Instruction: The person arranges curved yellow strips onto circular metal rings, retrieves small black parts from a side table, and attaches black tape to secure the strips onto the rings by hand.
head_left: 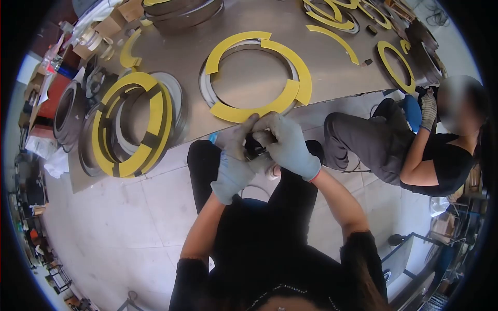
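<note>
Both of my hands wear pale grey gloves and meet above my lap at the table's near edge. My left hand [233, 166] and my right hand [291, 147] are closed around a small black shiny object [254, 147], mostly covered by the fingers, so its kind does not show. Just beyond the fingertips, a large grey ring [208, 92] lies flat on the table. Curved yellow strips [239, 112] rest on its rim, overlapping at their ends.
The metal table [179, 57] holds a stack of yellow-edged rings [158, 116] bound with black bands at left. Loose yellow arcs [340, 41] and another yellow ring [386, 59] lie at right. A seated co-worker [441, 145] is at the right end.
</note>
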### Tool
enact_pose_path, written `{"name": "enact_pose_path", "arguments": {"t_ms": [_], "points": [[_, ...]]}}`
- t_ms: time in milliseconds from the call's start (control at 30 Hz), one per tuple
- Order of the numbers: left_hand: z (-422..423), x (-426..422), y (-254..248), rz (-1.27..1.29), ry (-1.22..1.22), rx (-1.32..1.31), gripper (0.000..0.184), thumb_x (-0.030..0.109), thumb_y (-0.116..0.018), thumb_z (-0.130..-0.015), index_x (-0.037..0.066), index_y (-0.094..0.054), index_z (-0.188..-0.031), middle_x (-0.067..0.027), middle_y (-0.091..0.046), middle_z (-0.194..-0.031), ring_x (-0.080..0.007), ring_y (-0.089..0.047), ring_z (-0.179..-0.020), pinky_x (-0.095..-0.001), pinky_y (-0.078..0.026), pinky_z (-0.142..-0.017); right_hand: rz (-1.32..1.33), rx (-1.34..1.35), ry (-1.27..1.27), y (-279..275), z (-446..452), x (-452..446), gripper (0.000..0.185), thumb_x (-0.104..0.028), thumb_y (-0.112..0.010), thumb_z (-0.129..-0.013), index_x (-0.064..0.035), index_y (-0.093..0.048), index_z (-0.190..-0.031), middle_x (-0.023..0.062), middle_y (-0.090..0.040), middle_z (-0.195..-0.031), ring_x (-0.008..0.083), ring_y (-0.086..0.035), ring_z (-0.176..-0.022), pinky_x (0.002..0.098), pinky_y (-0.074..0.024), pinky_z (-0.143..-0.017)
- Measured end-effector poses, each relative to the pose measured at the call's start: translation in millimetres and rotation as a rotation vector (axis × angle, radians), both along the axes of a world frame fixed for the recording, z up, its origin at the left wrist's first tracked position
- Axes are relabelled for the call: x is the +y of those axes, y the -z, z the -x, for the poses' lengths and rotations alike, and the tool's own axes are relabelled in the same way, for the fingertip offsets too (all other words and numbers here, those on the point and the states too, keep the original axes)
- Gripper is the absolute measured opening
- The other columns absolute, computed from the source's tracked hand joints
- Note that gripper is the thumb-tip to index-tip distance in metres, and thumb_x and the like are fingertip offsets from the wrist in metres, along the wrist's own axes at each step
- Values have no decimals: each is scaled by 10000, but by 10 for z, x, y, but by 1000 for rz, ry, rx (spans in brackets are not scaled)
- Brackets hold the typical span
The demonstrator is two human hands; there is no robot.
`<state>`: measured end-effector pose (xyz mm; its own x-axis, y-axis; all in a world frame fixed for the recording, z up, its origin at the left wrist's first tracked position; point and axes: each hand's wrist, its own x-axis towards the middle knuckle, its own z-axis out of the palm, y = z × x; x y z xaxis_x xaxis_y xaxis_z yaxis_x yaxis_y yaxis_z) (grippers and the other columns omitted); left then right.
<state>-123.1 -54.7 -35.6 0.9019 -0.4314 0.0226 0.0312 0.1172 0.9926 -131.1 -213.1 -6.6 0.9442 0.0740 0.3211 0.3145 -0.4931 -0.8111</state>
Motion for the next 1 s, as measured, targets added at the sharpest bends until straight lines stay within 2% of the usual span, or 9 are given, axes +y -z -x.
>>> {"name": "enact_pose_path", "arguments": {"t_ms": [67, 167, 267, 400, 467, 500, 700, 833, 1000], "points": [[53, -86, -34, 0, -26, 139, 532, 39, -670, -846, 14, -491, -1347, -64, -625, -971, -91, -607, -748, -229, -502, -636, 109, -172, 40, 53, -25, -66, 218, 6, -705, -720, -65, -622, -909, 88, -616, -888, 289, -618, -781, 369, -485, -686], [111, -251, 144, 0, -124, 415, 281, 204, -665, -920, -42, -619, -1048, -67, -646, -911, -107, -600, -802, -272, -523, -747, 377, -286, 3, 15, -75, -122, 239, -12, -694, -687, -83, -612, -901, 83, -610, -889, 286, -607, -784, 372, -462, -686], [5, -309, 423, 158, -147, 678, 278, 210, -651, -925, -28, -624, -1066, -65, -647, -912, -116, -606, -783, -268, -521, -727, 541, -318, 20, 149, -317, -149, 273, -84, -694, -676, -103, -624, -940, 72, -615, -908, 280, -604, -803, 385, -447, -690], [-324, -316, 601, 205, -98, 170, 277, 202, -669, -904, 10, -629, -1100, -66, -661, -985, -148, -637, -899, -285, -506, -828, 487, -82, 201, 57, -547, -155, 349, -198, -720, -765, -111, -647, -1095, 105, -662, -901, 303, -652, -857, 428, -505, -747], [-323, -389, 484, 259, -206, 250, 326, 226, -678, -910, 2, -628, -1142, -61, -663, -1014, -144, -635, -942, -299, -502, -863, 478, 99, 217, 2, -606, -226, 383, -236, -719, -796, -104, -638, -1145, 123, -686, -881, 316, -666, -858, 438, -519, -762], [-348, -416, 462, 299, -211, 330, 337, 236, -677, -916, -1, -628, -1150, -58, -663, -1014, -139, -636, -928, -294, -505, -850, 418, 27, 262, 90, -643, -219, 502, -275, -775, -768, -113, -621, -1218, 118, -624, -706, 346, -634, -719, 428, -512, -691], [-130, -430, 314, 259, -436, 490, 375, 307, -676, -932, -1, -644, -1143, -32, -643, -971, -100, -604, -804, -252, -502, -732, 376, 163, 19, 50, -477, -336, 406, -319, -739, -770, -89, -669, -1098, 127, -700, -891, 328, -678, -864, 435, -519, -786], [52, -395, 519, 257, -472, 476, 397, 326, -691, -918, -3, -646, -1135, -30, -629, -955, -100, -577, -805, -250, -482, -726, 841, -15, -256, -164, -187, -520, 317, -312, -744, -765, -89, -688, -983, 94, -628, -903, 277, -649, -868, 400, -492, -778], [88, -365, 457, 294, -420, 451, 378, 304, -680, -923, -9, -641, -1132, -39, -625, -997, -109, -577, -887, -272, -481, -803, 1002, -90, -287, -289, -166, -469, 369, -349, -776, -717, -99, -684, -973, 74, -607, -904, 253, -619, -829, 386, -468, -752]]}}
